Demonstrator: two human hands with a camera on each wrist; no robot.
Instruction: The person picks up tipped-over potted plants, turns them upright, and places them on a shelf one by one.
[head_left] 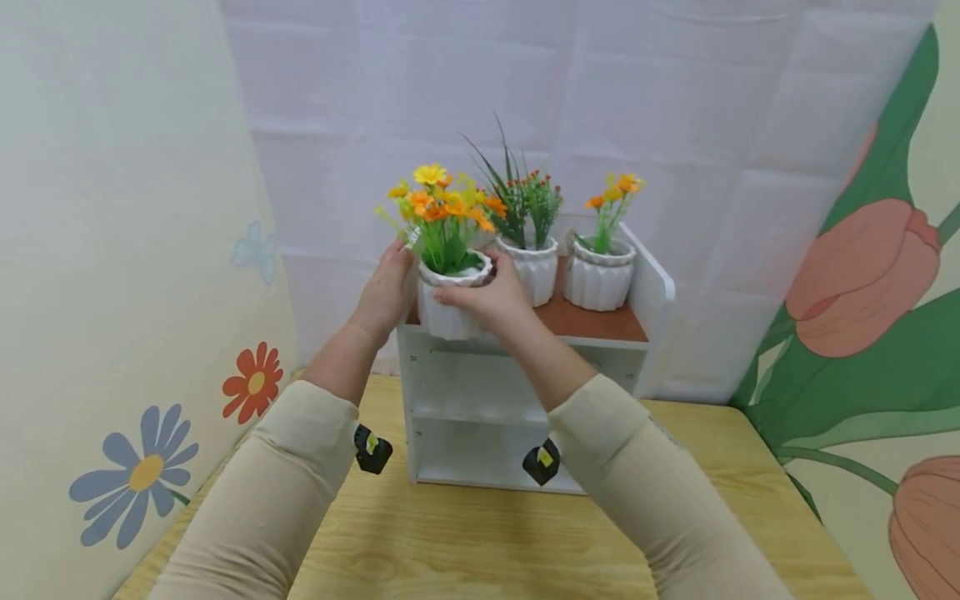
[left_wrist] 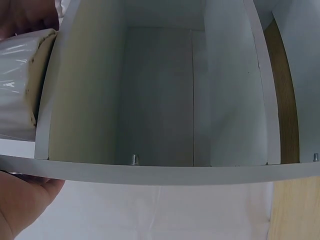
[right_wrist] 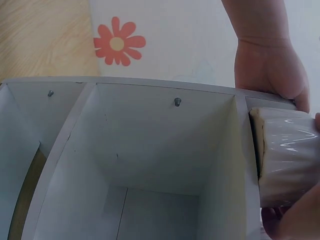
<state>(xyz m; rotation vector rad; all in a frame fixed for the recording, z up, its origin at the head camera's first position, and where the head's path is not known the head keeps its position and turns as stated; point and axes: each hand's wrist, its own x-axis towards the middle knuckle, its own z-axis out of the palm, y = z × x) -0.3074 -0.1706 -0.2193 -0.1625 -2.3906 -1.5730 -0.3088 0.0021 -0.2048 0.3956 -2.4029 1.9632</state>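
A white ribbed flowerpot (head_left: 447, 312) with yellow and orange flowers (head_left: 438, 204) is at the front left of the small shelf's brown top (head_left: 592, 323). My right hand (head_left: 498, 292) grips this pot, thumb across its front near the rim. My left hand (head_left: 386, 287) lies at the pot's left, along the outside of the shelf's side panel (right_wrist: 165, 86). Its fingertips are hidden, so whether they hold the pot or the panel is unclear. In the right wrist view, the pot's base (right_wrist: 257, 140) is close to the top board.
Behind and right stand a pot with red flowers and grassy leaves (head_left: 531, 271) and one with orange flowers (head_left: 600, 279). The white shelf (head_left: 480, 387) has open compartments below and stands on a wooden table (head_left: 465, 542). Flower-painted walls flank it.
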